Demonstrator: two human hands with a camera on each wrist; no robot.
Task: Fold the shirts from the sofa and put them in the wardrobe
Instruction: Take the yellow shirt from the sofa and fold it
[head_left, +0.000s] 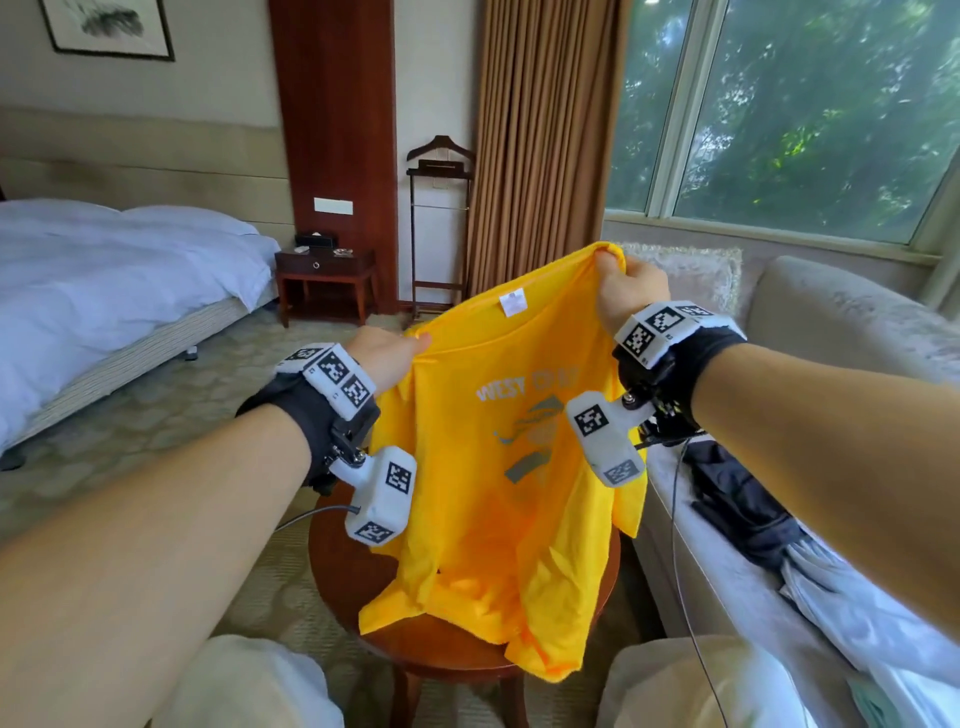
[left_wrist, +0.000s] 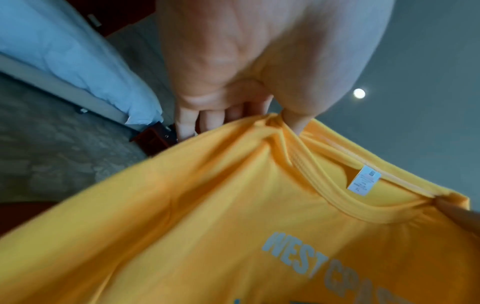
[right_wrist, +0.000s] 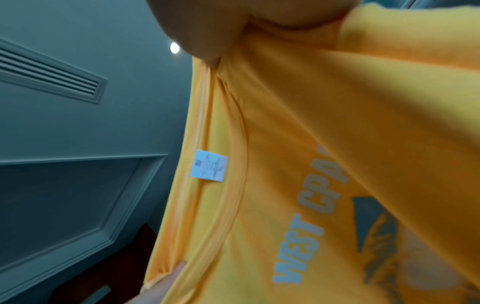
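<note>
Nearest, at about 6 o'clock in the head view, the hem of the yellow shirt (head_left: 488, 499) is draped on the round wooden table (head_left: 363, 577), while its long axis runs up and away toward 12 o'clock. Both shoulders are held aloft: the fabric beside the collar is pinched by the left hand (head_left: 387, 356) at 10 o'clock, and the other shoulder is gripped by the right hand (head_left: 631, 296), raised higher at 1 o'clock, so each grip is closed on cloth and the shirt hangs below and between them, printed side toward the person. The coming fold is judged to depend on levelling that slanted shoulder line. Dark and pale clothes (head_left: 748, 499) are seen on the sofa (head_left: 831, 312) at 3 o'clock; no wardrobe is identified.
</note>
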